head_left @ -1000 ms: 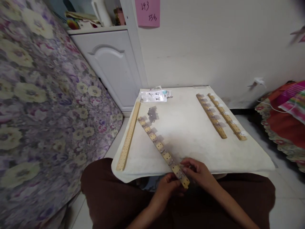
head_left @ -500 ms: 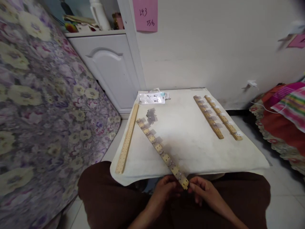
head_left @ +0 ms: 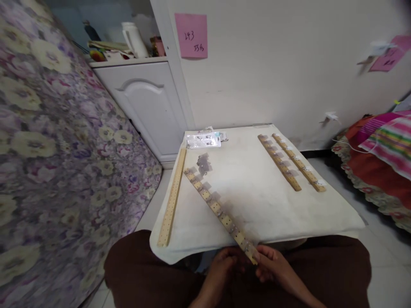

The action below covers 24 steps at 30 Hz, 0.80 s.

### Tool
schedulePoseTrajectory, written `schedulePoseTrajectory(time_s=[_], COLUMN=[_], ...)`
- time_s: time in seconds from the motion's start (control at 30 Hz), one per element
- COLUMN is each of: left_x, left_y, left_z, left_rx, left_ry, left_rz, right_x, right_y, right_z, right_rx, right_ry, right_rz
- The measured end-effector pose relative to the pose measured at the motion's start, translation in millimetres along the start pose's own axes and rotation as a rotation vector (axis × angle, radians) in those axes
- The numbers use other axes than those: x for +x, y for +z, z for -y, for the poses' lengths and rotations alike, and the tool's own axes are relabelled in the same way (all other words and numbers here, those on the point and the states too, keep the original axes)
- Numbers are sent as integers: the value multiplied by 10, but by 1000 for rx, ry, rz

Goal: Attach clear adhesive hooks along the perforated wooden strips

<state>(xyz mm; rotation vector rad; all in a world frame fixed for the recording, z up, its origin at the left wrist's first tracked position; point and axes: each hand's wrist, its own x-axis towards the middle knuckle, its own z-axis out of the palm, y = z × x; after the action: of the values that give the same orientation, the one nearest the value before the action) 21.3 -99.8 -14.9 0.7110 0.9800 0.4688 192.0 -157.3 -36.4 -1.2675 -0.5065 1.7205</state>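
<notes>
A long wooden strip (head_left: 215,208) with holes and several small clear and metal pieces along it slants across the table, its near end reaching past the front edge. My right hand (head_left: 271,262) grips that near end, thumb on top. Just left of the strip, above my lap, is my left hand (head_left: 223,267); its fingers are curled and partly in shadow, so what they hold, if anything, is hidden. Near the strip's far end lies a small heap of grey metal and clear pieces (head_left: 203,164).
A bare holed wooden strip (head_left: 171,199) lies along the table's left side. Two fitted strips, one (head_left: 279,161) beside another (head_left: 298,161), lie at the right. A clear plastic package (head_left: 203,140) is at the back left of the white-covered table (head_left: 244,171). A floral curtain (head_left: 64,149) hangs left.
The strip's near end has slid slightly toward me, and my right hand has moved from beside its tip to a grip on it. The view has tilted up a little.
</notes>
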Motion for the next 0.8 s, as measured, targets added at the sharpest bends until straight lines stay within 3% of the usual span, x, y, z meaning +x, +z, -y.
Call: schedulePoseTrajectory(time_s=[0.17,0.53,0.8], left_x=[7,14,225], left_y=[-11,-45,-264], left_z=[23,57,120], left_rx=[-40,-101,-34], left_ry=[-2,-15,-94], left_rz=[1,2,67], right_x=[15,-142,-242], right_y=[61,-33,2], right_z=[11,-25,393], right_rx=[45,54,277], right_ry=[-40,-87,-160], right_rz=[19,34,-47])
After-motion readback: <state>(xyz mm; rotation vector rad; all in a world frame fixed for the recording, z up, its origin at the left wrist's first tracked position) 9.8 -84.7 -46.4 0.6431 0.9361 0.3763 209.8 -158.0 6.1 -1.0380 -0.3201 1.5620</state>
